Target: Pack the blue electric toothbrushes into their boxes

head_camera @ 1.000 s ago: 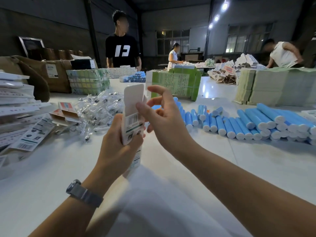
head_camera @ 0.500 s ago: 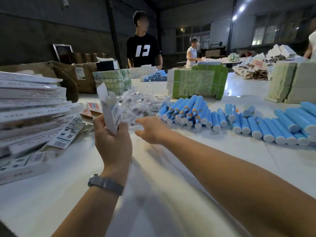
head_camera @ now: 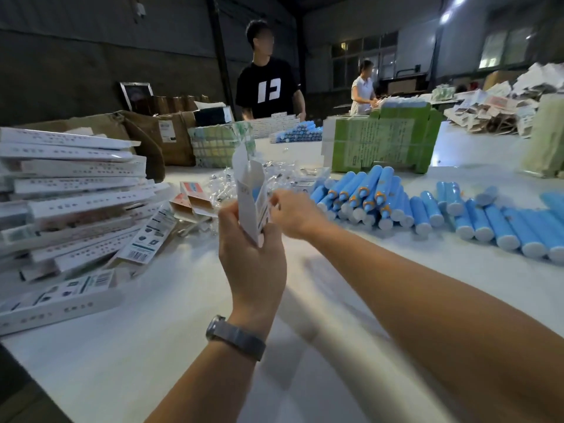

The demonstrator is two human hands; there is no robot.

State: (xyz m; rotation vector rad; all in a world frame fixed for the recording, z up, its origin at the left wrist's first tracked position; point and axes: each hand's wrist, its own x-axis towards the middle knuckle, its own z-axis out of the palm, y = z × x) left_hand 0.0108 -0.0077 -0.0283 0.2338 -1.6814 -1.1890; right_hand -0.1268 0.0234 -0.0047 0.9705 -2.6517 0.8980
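Left hand was raised mid-frame, back of hand toward the camera, fingers curled round the lower end of a slim white cardboard box held upright and slightly tilted. Left forearm came up from the bottom edge, bare, with a grey metal-band wristwatch on the wrist. Right hand sat just right of the box, back up, fingers bent toward the box's side; fingertips were hidden behind it, contact unclear. Right forearm ran in bare from the lower right corner, stretched forward and leftward, crossing close beside the left hand.
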